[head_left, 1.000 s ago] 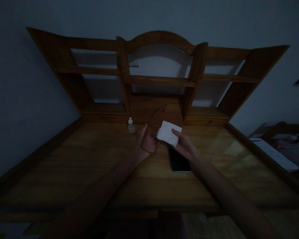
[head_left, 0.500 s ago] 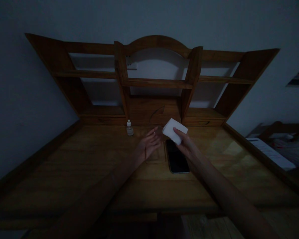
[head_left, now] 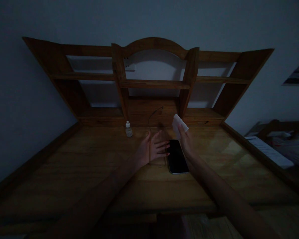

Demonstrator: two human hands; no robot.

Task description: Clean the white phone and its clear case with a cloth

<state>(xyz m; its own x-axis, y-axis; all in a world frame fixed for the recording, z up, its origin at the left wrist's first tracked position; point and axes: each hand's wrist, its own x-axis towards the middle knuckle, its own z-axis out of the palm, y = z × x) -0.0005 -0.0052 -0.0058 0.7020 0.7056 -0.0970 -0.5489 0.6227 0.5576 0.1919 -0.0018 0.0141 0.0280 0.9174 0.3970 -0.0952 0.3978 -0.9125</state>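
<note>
My left hand point(head_left: 153, 147) is turned palm up above the desk, its fingers spread and nothing held in it. Its fingertips overlap the left edge of a dark-screened phone point(head_left: 178, 158) lying flat on the wood. In my right hand point(head_left: 186, 141) is a folded white tissue point(head_left: 178, 124), pinched under the thumb and tilted up above the phone's far end. Under my left hand a faint thin outline shows on the desk; I cannot make out what it is.
A small white-capped dropper bottle point(head_left: 128, 129) stands left of my hands. The wooden desk point(head_left: 89, 169) backs onto a shelf unit point(head_left: 155, 84). A thin dark cord point(head_left: 154, 113) shows before its middle panel. At the right, a white box-like object point(head_left: 269, 152) lies beyond the desk's side rail.
My left hand has opened out, with its fingers spread toward the phone. My right hand has turned the tissue more edge-on. The view has shifted slightly.
</note>
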